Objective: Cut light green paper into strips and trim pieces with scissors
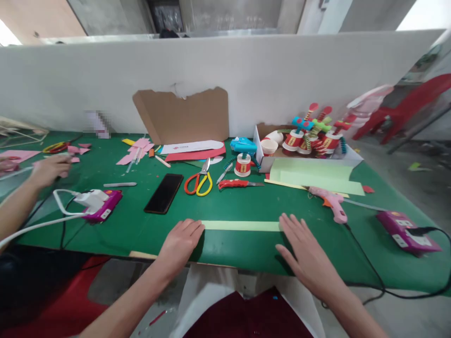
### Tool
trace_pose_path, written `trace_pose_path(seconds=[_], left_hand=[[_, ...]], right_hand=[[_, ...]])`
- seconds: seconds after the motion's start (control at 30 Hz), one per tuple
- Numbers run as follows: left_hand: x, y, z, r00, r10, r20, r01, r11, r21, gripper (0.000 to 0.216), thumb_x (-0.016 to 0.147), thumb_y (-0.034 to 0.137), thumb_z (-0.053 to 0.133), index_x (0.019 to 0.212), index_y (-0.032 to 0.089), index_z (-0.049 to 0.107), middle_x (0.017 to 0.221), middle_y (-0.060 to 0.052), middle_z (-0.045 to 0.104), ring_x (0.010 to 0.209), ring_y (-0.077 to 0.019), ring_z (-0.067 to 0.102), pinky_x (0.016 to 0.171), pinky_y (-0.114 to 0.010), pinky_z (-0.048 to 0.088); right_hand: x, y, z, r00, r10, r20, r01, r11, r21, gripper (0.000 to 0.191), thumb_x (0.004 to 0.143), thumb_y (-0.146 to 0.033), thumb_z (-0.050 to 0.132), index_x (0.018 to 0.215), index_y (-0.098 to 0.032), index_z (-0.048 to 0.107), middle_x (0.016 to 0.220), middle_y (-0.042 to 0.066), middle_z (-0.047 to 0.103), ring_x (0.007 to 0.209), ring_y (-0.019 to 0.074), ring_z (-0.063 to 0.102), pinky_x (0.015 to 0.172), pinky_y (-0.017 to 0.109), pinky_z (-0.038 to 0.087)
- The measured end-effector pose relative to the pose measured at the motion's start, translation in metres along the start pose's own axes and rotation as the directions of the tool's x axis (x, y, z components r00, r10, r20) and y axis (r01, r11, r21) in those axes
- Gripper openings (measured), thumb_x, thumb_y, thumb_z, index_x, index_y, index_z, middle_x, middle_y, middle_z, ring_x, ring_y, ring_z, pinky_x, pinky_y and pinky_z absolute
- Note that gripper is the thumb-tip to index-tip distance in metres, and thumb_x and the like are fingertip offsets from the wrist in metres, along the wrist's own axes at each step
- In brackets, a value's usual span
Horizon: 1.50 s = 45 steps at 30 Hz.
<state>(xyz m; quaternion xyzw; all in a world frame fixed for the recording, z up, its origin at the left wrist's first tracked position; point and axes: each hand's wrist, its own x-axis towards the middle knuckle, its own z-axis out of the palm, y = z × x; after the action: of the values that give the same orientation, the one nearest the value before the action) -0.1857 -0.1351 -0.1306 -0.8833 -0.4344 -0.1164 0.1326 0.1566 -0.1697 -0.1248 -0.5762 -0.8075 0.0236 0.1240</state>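
Observation:
A narrow pale green paper strip (pixel 241 226) lies flat near the front edge of the green table (pixel 253 206). My left hand (pixel 181 241) rests palm down on its left end, fingers together and stretched out. My right hand (pixel 305 253) lies flat at the strip's right end, fingers spread. Neither hand holds anything.
Behind the strip lie a black phone (pixel 164 193), orange-yellow scissors (pixel 199 182), a red utility knife (pixel 236 184), a pink glue gun (pixel 331 201) and light green sheets (pixel 313 174). Paper-cup figures (pixel 306 136) stand in a box. Another person's hand (pixel 49 169) reaches in at the left, near a power strip (pixel 100 204).

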Motion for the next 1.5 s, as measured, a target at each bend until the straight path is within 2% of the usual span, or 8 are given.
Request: trace_pose_path(seconds=[0.27,0.43,0.57,0.67,0.87,1.03,1.27,1.5], left_hand=[[0.067,0.013,0.017,0.995,0.036,0.094,-0.032,0.999,-0.039,0.022,0.091,0.010,0.044,0.091,0.016,0.065,0.095,-0.009,0.069,0.086,-0.0202,0.060,0.079,-0.034,0.049],[0.066,0.007,0.011,0.995,0.031,0.092,-0.029,0.999,-0.022,0.034,0.088,0.005,0.038,0.101,0.016,0.068,0.100,-0.010,0.071,0.091,-0.0206,0.061,0.080,-0.035,0.047],[0.072,-0.022,-0.004,0.978,-0.152,0.142,0.151,0.988,0.015,0.032,0.083,0.008,0.041,0.079,0.016,0.072,0.079,-0.012,0.071,0.082,-0.0240,0.063,0.075,-0.036,0.046],[0.094,-0.050,-0.014,0.922,-0.369,0.120,0.374,0.927,-0.017,0.034,0.085,0.013,0.040,0.095,0.020,0.072,0.096,-0.009,0.073,0.091,-0.0233,0.063,0.079,-0.033,0.047],[0.127,-0.076,-0.011,0.864,-0.492,0.110,0.497,0.868,-0.017,0.032,0.089,0.025,0.041,0.098,0.023,0.072,0.094,-0.007,0.074,0.089,-0.0220,0.065,0.071,-0.028,0.046],[0.131,-0.064,-0.002,0.867,-0.481,0.131,0.489,0.872,-0.030,0.031,0.090,0.025,0.042,0.100,0.023,0.071,0.096,-0.006,0.073,0.089,-0.0202,0.064,0.068,-0.025,0.045],[0.125,-0.047,0.008,0.893,-0.426,0.148,0.436,0.899,-0.040,0.030,0.090,0.030,0.045,0.077,0.018,0.070,0.076,-0.009,0.070,0.080,-0.0231,0.064,0.065,-0.028,0.046],[0.145,-0.030,0.023,0.973,-0.204,0.107,0.217,0.967,-0.134,0.031,0.092,0.018,0.042,0.112,0.020,0.065,0.120,-0.007,0.066,0.112,-0.0191,0.057,0.098,-0.032,0.043]], right_hand=[[0.074,-0.053,0.006,0.960,-0.232,0.158,0.207,0.965,0.164,0.060,0.096,-0.052,0.035,0.148,-0.022,0.033,0.153,0.008,0.035,0.143,0.0292,0.026,0.115,0.055,0.025],[0.094,-0.057,0.014,0.930,-0.274,0.243,0.243,0.958,0.150,0.061,0.095,-0.056,0.037,0.147,-0.025,0.033,0.152,0.006,0.035,0.142,0.0327,0.026,0.114,0.062,0.021],[0.090,-0.054,0.017,0.937,-0.277,0.211,0.250,0.957,0.146,0.062,0.095,-0.058,0.035,0.147,-0.025,0.035,0.153,0.005,0.035,0.142,0.0315,0.026,0.115,0.060,0.019],[0.088,-0.054,0.016,0.940,-0.272,0.207,0.241,0.957,0.163,0.064,0.094,-0.060,0.034,0.146,-0.023,0.036,0.153,0.004,0.034,0.143,0.0321,0.025,0.116,0.059,0.018],[0.087,-0.053,0.016,0.947,-0.280,0.155,0.250,0.950,0.186,0.067,0.093,-0.059,0.036,0.146,-0.018,0.038,0.153,0.008,0.035,0.143,0.0304,0.025,0.118,0.053,0.020],[0.087,-0.049,0.024,0.956,-0.293,0.014,0.284,0.936,0.209,0.057,0.094,-0.051,0.043,0.139,-0.016,0.047,0.145,0.013,0.047,0.140,0.0291,0.032,0.116,0.055,0.022],[0.090,-0.044,0.032,0.918,-0.309,-0.249,0.372,0.887,0.274,0.028,0.093,-0.033,0.051,0.114,-0.018,0.062,0.112,0.011,0.068,0.116,0.0251,0.054,0.108,0.048,0.035],[0.091,-0.045,0.029,0.916,-0.294,-0.274,0.363,0.897,0.251,0.027,0.097,-0.029,0.044,0.081,-0.018,0.063,0.079,0.006,0.064,0.080,0.0195,0.053,0.075,0.034,0.042]])
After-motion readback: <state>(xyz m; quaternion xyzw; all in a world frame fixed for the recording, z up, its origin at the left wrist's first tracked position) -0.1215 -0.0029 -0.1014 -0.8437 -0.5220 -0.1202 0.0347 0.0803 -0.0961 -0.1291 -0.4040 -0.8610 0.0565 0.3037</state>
